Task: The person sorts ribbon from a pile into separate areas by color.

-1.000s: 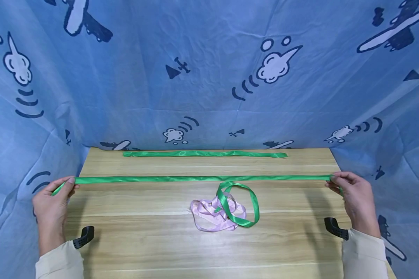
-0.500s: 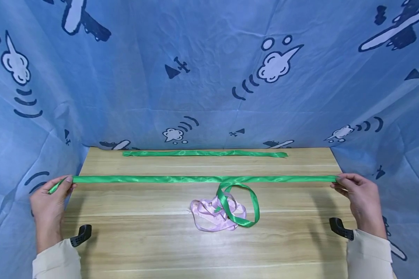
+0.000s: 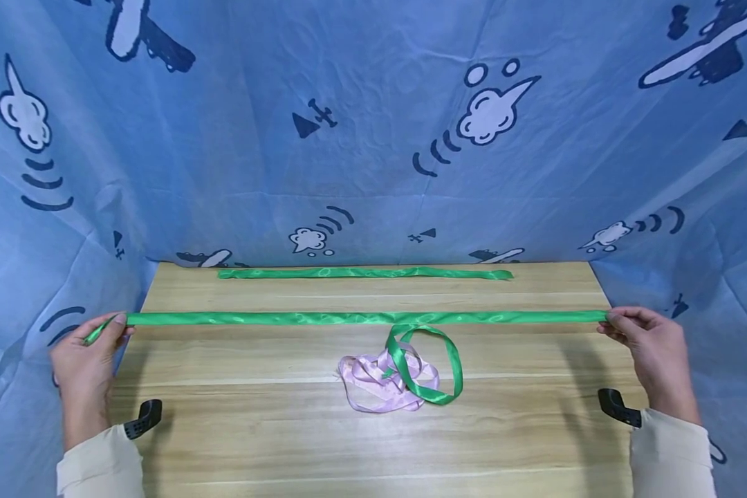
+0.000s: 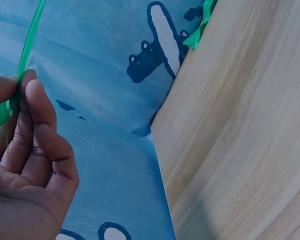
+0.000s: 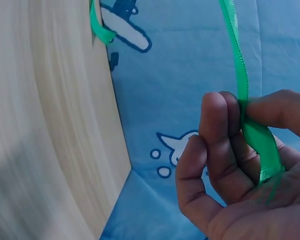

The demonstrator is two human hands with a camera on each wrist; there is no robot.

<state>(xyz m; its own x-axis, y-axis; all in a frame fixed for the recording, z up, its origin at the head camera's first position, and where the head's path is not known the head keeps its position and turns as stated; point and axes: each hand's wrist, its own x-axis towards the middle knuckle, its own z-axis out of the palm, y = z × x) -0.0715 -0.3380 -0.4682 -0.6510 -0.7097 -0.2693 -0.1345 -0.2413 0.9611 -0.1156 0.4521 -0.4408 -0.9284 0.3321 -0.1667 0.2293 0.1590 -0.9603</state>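
A long green satin ribbon (image 3: 324, 318) is stretched straight and taut across the table between both hands. My left hand (image 3: 88, 363) pinches its left end between thumb and fingers, a short tail lying over the hand. At the other end my right hand (image 3: 656, 356) pinches it the same way; in the right wrist view the frayed tip of the ribbon (image 5: 262, 150) hangs into the palm. Below the taut strip, a looped green ribbon (image 3: 456, 366) lies over a loose heap of lilac ribbon (image 3: 364, 377).
A shorter green ribbon strip (image 3: 361, 274) lies flat along the back edge of the wooden table (image 3: 274, 443). Blue printed cloth (image 3: 373, 173) encloses the back and both sides, close to each hand.
My right hand has moved further right and my left slightly left, so the held green ribbon spans wider. The ribbons on the table have not moved.
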